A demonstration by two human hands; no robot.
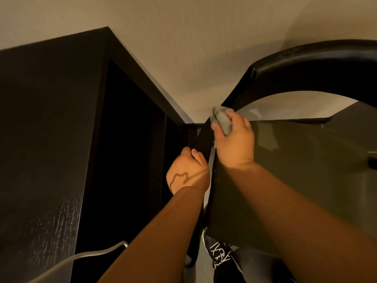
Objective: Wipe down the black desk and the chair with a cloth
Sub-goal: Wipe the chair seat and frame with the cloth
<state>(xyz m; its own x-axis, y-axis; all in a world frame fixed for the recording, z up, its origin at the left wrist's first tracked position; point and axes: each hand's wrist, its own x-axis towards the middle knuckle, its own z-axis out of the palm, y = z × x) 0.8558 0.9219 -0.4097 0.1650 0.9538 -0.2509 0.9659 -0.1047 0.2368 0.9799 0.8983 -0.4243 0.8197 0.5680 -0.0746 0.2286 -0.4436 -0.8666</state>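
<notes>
The black desk (pixel 47 123) fills the left side, its top seen from above and a dark open compartment beside it. The black chair (pixel 306 64) stands on the right, with a curved backrest and a glossy dark seat. My right hand (pixel 234 141) grips a crumpled grey cloth (pixel 222 118) and presses it against the chair's left upright, where the frame meets the seat. My left hand (pixel 188 172) grips the same upright lower down, fingers curled round its edge.
A pale wall rises behind the desk and the chair. A white cable (pixel 67 262) runs across the desk's lower front. A shoe with white lettering (pixel 220 256) shows on the floor below the chair seat.
</notes>
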